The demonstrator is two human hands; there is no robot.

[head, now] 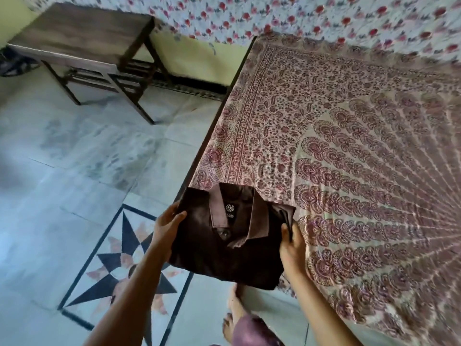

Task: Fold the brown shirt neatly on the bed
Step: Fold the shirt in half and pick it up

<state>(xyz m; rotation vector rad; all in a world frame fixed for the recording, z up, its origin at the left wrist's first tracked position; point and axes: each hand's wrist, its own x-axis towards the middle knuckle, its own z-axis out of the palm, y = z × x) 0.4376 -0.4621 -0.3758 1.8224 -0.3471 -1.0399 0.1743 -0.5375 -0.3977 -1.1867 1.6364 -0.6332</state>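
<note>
The brown shirt (pixel 224 255) is folded into a compact rectangle, collar and black label facing up. I hold it in the air over the near left edge of the bed (pixel 349 158), partly above the floor. My left hand (pixel 166 226) grips its left edge, thumb on top. My right hand (pixel 293 248) grips its right edge, where a bit of fabric sticks out. The bed is covered with a maroon and cream patterned sheet.
A dark wooden table (pixel 82 46) stands on the floor at the upper left. The tiled floor has a star inlay (pixel 124 265) below my left arm. My bare feet (pixel 234 315) are near the bed's edge. A floral cloth (pixel 324 16) hangs behind the bed.
</note>
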